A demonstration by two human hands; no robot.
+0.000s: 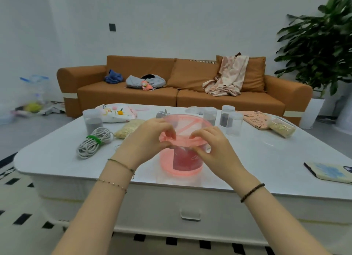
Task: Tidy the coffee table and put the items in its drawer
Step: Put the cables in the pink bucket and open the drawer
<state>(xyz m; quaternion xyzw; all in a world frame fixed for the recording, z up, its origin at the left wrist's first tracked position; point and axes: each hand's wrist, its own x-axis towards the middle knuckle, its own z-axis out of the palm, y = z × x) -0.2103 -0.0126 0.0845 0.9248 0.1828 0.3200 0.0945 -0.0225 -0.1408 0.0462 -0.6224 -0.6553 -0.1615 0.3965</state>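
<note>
- A pink translucent tub (181, 164) is seen standing upright on the white table (266, 155), near its front edge and at about the middle of its width.
- The tub's near rim is pinched by the left grip (150, 138), thumb below and fingertips curled over the top.
- The same rim is pinched just beside it by the right grip (213, 146), so that both are clenched on the tub.
- The drawer (190, 203) below the tabletop is shown closed.
- A coiled white cable (93, 142), bound with a green tie, is laid to the left of the tub.
- Clear jars (231, 121) and a bag of grain (282, 128) are set behind the tub to the right.
- A phone (331, 172) is laid at the table's right edge.
</note>
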